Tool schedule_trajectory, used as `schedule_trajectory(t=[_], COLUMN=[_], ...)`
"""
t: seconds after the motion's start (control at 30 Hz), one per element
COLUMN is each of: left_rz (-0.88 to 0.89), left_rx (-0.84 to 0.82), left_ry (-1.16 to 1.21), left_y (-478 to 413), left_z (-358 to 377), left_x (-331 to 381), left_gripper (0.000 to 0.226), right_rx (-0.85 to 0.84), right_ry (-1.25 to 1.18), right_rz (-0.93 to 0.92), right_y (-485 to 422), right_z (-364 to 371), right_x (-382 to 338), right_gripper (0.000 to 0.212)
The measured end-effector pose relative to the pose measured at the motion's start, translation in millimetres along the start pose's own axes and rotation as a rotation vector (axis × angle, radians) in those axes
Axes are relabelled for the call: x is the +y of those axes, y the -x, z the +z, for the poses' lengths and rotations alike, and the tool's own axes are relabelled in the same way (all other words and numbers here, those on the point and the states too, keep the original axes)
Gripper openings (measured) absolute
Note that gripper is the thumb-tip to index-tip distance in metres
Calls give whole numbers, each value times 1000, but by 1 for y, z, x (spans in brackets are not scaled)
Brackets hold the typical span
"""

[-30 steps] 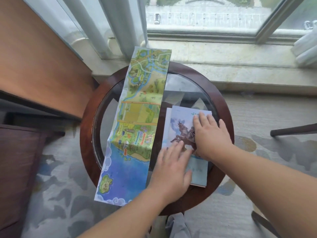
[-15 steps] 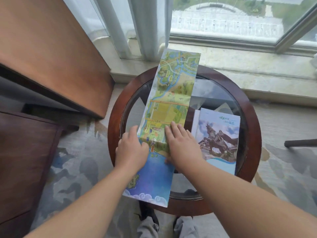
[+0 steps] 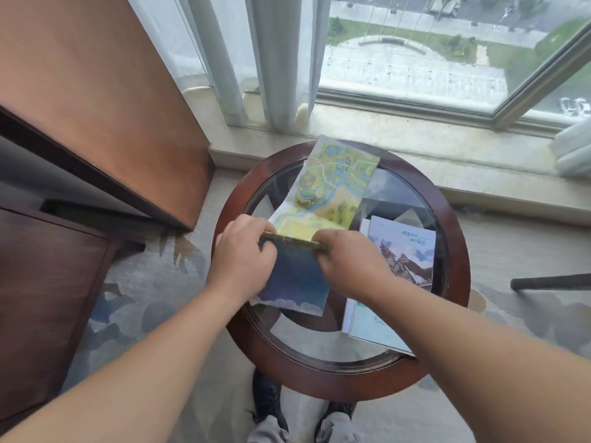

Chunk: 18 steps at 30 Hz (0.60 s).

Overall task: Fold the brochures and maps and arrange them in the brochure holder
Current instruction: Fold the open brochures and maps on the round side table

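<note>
Long illustrated paper map (image 3: 326, 193) at frame centre, on round dark-wood table with glass top (image 3: 447, 219); pinched along a raised cross-fold by left hand (image 3: 243, 257) and right hand (image 3: 348, 260), both clenched on the ridge, one at each end, likely to keep edges aligned while creasing; near blue half draped toward lower frame, far green half lifted toward window; pale-blue brochure with horse statue cover (image 3: 403, 251) parked right of centre, apparently folded; more sheets beneath, count unclear; fingertips hidden under paper; no brochure holder in view; map print illegible.
</note>
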<state>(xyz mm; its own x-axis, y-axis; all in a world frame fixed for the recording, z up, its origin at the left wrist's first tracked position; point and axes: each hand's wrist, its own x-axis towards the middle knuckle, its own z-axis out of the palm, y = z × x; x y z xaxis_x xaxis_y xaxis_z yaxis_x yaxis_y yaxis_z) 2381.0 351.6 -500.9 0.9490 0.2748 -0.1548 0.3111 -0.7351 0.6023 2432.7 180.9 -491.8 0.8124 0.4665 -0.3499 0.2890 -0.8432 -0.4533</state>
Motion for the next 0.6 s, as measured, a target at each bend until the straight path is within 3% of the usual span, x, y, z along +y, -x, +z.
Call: schedule_trajectory(t=[0.13,0.27,0.43,0.53,0.6], left_rz=[76,120,3,-46,-75], left_rx=[198,318,85,-178,-251], left_ry=[151,240,-16,-214,-310], left_y=[-10,-19,-5,15,22], left_z=[-34,-41,10,49,67], left_x=[22,36,8,-19,-32], left_gripper=[18,49,69,70,70], right_rx=[45,10,-30,0,-32], right_ry=[-214,-430,-268,-75,66], right_rz=[-107,-40,189,306,292], right_y=[10,1,-24,-32,-35], right_z=[-43,-61,-23,8,23], right_x=[-12,-10,16,33,42], right_gripper=[12,12,15,42,72])
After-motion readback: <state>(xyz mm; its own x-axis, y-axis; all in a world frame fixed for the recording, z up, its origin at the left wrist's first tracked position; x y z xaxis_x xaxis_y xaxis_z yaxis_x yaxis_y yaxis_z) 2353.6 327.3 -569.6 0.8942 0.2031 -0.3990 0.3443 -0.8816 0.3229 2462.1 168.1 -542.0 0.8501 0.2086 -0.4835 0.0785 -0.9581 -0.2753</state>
